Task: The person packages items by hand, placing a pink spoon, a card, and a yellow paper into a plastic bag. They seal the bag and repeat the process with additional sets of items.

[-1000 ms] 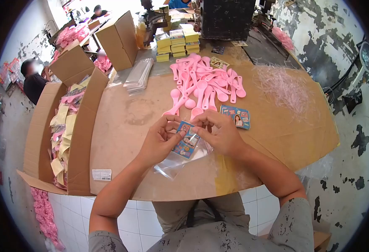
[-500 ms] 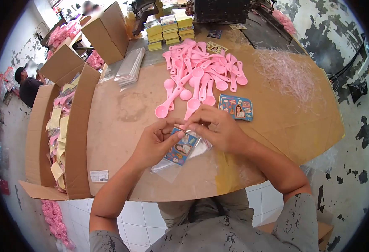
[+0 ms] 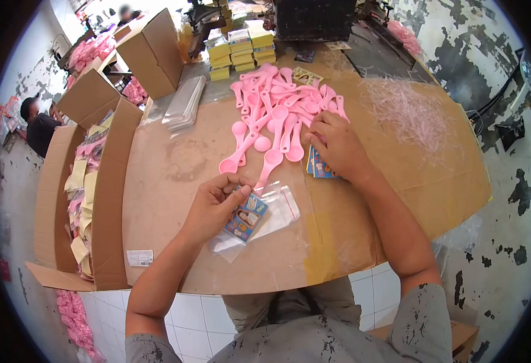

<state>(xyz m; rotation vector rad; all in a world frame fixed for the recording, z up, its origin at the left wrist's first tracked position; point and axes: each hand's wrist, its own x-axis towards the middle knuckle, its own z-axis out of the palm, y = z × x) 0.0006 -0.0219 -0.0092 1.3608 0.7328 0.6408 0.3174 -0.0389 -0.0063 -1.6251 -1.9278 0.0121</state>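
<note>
My left hand (image 3: pixel 214 202) pinches a small blue picture card (image 3: pixel 245 218) between thumb and fingers. Beneath the card lies a clear plastic bag (image 3: pixel 283 212) on the cardboard-covered table. One pink measuring spoon (image 3: pixel 273 159) points its handle at my left fingertips; whether they touch it is unclear. My right hand (image 3: pixel 341 148) is at the right edge of a heap of pink measuring spoons (image 3: pixel 280 115), its fingers bent and thumb apart, with no held thing visible. Partly covered by that hand is a stack of blue picture cards (image 3: pixel 320 166).
At left, an open carton (image 3: pixel 108 199) holds packed pink and yellow items. Flat clear bags (image 3: pixel 185 106) and stacked yellow card bundles (image 3: pixel 241 48) sit toward the back. Shredded clear strips (image 3: pixel 407 115) lie at right. Another person (image 3: pixel 40 124) is at far left.
My right hand has left the left hand and moved up and right to the spoon heap and card stack. The left hand keeps the card, shifted slightly left.
</note>
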